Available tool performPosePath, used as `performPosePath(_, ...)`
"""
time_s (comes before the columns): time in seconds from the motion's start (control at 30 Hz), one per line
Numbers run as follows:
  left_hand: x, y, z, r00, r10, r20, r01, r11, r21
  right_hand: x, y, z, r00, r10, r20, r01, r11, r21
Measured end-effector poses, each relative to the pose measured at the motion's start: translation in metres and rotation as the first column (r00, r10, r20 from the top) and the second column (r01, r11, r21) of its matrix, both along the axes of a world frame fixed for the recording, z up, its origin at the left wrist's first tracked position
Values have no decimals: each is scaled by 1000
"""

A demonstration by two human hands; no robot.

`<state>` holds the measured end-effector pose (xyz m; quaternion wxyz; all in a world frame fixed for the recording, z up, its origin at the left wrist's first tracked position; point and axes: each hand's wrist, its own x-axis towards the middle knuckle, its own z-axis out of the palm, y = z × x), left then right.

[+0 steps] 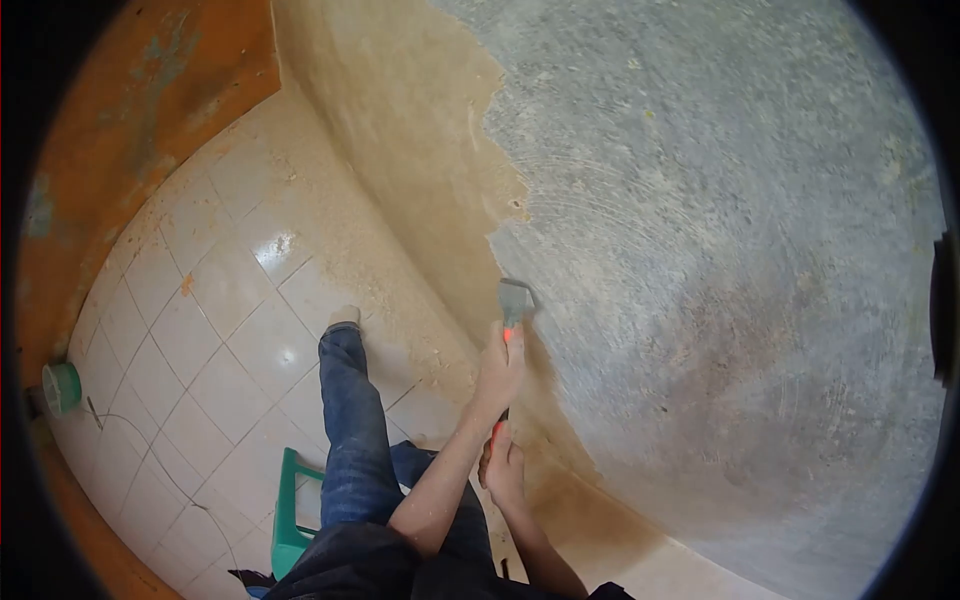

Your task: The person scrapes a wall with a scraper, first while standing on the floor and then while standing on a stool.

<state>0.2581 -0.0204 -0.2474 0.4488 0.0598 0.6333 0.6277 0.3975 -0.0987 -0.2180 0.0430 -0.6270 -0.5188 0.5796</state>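
A long-handled scraper with a flat metal blade (515,296) and a red and black handle rests its blade at or close to the wall, by the ragged border between the tan coating (440,190) and the bare grey surface (700,250). My left hand (500,365) is wrapped round the handle just below the blade. Lower on the same handle, my right hand (505,470) grips its end. Whether the blade touches the wall cannot be made out.
Tiled floor (215,370) lies to the left, dusty with tan debris along the wall's foot. A green stool (287,515) stands beside my legs. Farther left are a green round container (62,388) and a thin cable (160,460). An orange wall (150,90) borders the floor.
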Motion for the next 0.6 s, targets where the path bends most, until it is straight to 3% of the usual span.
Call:
performPosePath(0.07, 15, -4, 0, 1000, 21, -22, -20, 998, 67, 5, -7, 1, 1000, -13, -17, 13, 1000, 11)
performPosePath(0.13, 37, 1, -14, 993, 59, -103, -52, 996, 72, 11, -16, 15, 986, -168, 4, 167, 978, -128)
performPosePath(0.17, 44, 4, -23, 978, 93, -186, -79, 993, 85, 9, -10, 18, 998, -47, 29, 47, 999, -22)
performPosePath(0.2, 31, 6, -16, 978, 94, -188, -79, 993, 88, 4, -1, 18, 999, -46, 28, 47, 999, -20)
performPosePath(0.27, -7, 9, 0, 992, -9, 124, 9, 1000, -6, -9, 17, 11, 1000, -21, -4, 21, 997, -76)
performPosePath(0.4, 18, 2, -11, 999, 52, -15, -51, 996, 71, 2, -4, 13, 998, -34, -54, 31, 998, -48)
performPosePath(0.47, 26, -1, -3, 999, -21, 26, 20, 998, 53, 2, -11, 27, 997, -76, -3, 76, 996, -49)
performPosePath(0.6, -16, 13, 7, 980, 42, 196, -43, 999, 0, -14, 22, 18, 1000, 7, -12, -8, 999, -44)
